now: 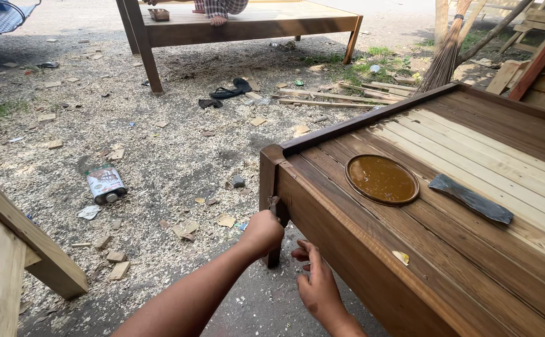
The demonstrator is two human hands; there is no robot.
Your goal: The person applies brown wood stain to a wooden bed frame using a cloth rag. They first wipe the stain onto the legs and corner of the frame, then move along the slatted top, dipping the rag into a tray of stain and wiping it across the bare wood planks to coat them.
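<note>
Down at the near corner of the wooden bench [372, 262], we have both hands at work on the corner leg [267, 187]. Our left hand [262, 232] is closed around a small brush [275, 205], whose head shows just above the fist and lies against the leg's outer face. Our right hand [315, 286] sits just beside it, lower and nearer the bench's side rail, its fingers loosely curled and slightly parted, holding nothing we can see; the fingertips are near the leg, though we cannot tell whether they touch it.

On the slatted top of the bench lies a round shallow dish [382, 179] of brown liquid, and just to its right a dark flat blade-shaped piece [471, 198] rests at a slant. A small pale chip [401, 256] lies on the dark near boards. The near boards are dark brown, while several slats farther back are pale bare wood.

The ground [160, 156] around us is strewn with wood shavings and offcuts. A dented metal can [105, 184] lies on its side to our left, well apart from the bench. Farther off we see a pair of dark sandals [228, 92], some loose laths [335, 97], and a broom [444, 56] leaning upright. A second wooden platform [247, 25] stands at the back, with another person's foot [218, 20] resting on it. Pale timber [4, 249] juts in at the lower left.
</note>
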